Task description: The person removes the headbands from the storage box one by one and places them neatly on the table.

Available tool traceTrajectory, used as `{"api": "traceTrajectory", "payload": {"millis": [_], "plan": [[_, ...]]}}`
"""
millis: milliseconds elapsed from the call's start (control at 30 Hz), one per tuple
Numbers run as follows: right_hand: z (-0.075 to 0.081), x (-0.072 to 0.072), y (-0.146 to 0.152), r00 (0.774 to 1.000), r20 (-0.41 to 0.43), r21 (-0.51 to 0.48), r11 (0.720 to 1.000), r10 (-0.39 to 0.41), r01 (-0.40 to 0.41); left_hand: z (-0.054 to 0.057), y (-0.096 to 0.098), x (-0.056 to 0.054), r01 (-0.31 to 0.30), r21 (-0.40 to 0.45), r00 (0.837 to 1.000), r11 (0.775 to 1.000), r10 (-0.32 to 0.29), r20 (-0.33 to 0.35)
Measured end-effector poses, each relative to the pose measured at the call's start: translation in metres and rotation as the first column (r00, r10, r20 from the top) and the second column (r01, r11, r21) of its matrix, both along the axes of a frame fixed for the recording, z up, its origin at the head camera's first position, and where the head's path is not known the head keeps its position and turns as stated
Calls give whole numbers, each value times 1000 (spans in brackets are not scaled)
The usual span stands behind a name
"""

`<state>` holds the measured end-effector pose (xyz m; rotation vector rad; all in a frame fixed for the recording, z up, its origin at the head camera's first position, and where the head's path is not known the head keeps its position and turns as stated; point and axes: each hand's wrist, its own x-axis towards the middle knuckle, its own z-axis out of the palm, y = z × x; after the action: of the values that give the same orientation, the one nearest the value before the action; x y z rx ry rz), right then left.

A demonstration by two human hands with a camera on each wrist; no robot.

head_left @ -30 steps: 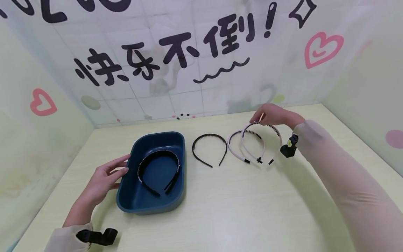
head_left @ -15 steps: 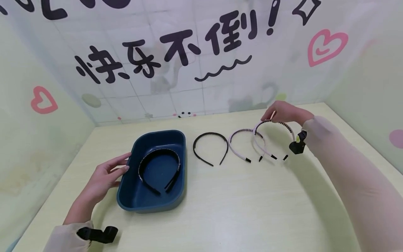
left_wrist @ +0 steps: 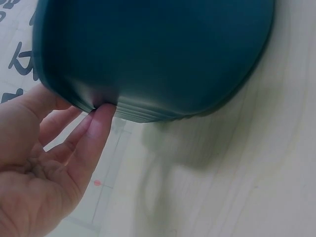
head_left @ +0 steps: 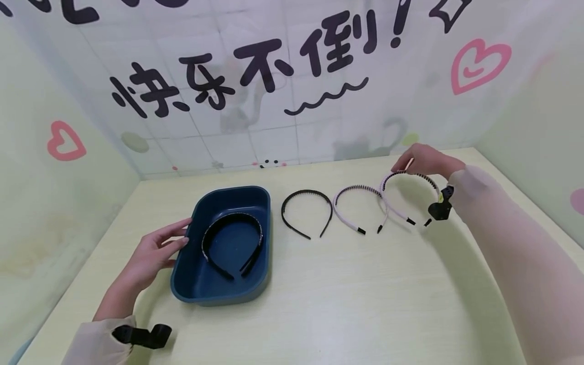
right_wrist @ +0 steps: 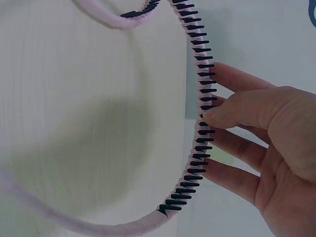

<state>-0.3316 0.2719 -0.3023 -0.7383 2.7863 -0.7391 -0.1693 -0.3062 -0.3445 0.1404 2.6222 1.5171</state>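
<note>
In the head view my right hand [head_left: 422, 158] pinches the top of a pale lilac headband [head_left: 396, 207] lined with dark teeth. In the right wrist view its thumb presses the toothed inner side while the other fingers lie along the outside. Another lilac headband [head_left: 345, 217] lies just left of it, their bands overlapping in this view. My left hand [head_left: 148, 254] touches the side of a dark blue bin [head_left: 189, 289], its fingertips at the rim. Inside that bin rests a black headband [head_left: 208, 234] with sparkly trim.
A thin black toothed headband [head_left: 307, 192] lies on the pale wooden table [head_left: 347, 304], between the bin and the lilac headbands. Behind stands a sheet-covered wall [head_left: 255, 147] with lettering, and more printed sheeting closes off both sides.
The right hand has moved right with its lilac headband, which overlapped the other one far more before. The left hand stays at the bin.
</note>
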Motion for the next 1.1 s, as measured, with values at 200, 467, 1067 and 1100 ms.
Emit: {"api": "traceTrajectory", "payload": {"millis": [200, 467, 1067, 1100], "plan": [[-7, -4, 11, 1000, 10, 1, 1000, -27, 27, 0, -1, 0, 0, -2, 1000, 1000, 0, 10], [-16, -4, 18, 998, 49, -16, 999, -40, 41, 1, -1, 0, -2, -5, 1000, 1000, 2, 13], [-32, -5, 17, 998, 49, -24, 999, -32, 33, -1, -2, -2, -6, 4, 1000, 1000, 6, 13], [-34, -5, 18, 999, 38, -26, 999, -22, 23, 0, -1, -2, -5, 3, 1000, 1000, 5, 12]]}}
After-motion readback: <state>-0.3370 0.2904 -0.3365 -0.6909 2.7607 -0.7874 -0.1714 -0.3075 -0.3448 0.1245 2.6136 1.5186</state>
